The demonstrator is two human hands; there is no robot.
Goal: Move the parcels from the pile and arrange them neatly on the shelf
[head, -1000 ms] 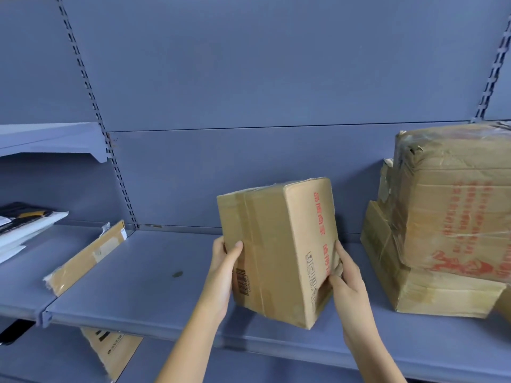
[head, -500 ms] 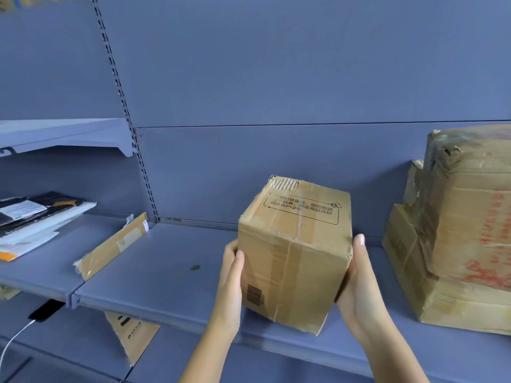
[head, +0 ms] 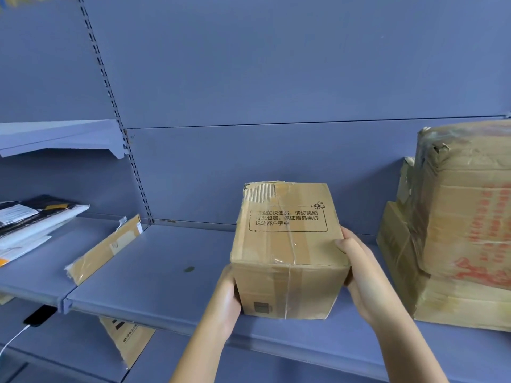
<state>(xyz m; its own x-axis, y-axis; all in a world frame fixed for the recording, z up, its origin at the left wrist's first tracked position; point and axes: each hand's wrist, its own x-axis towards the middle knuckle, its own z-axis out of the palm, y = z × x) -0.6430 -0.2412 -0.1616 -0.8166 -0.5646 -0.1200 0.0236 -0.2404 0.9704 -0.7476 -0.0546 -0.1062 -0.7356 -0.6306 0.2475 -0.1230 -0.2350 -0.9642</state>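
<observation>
Setting box (head: 287, 244) on shelf (head: 166, 286) at 6 o'clock, beside stack (head: 456, 230) at 3; pile unseen. Gripped in curled right hand (head: 365, 277), braced by left hand (head: 225, 302), fingers hidden.

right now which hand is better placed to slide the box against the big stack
Likely left: left hand backs the box side facing away from the stack; right hand sits in the gap.

One view only: head cam, wide-angle, close in, facing the back panel (head: 276, 78) at 12 o'clock, tilted down onto the shelf (head: 154, 283) at 6 o'clock.
</observation>
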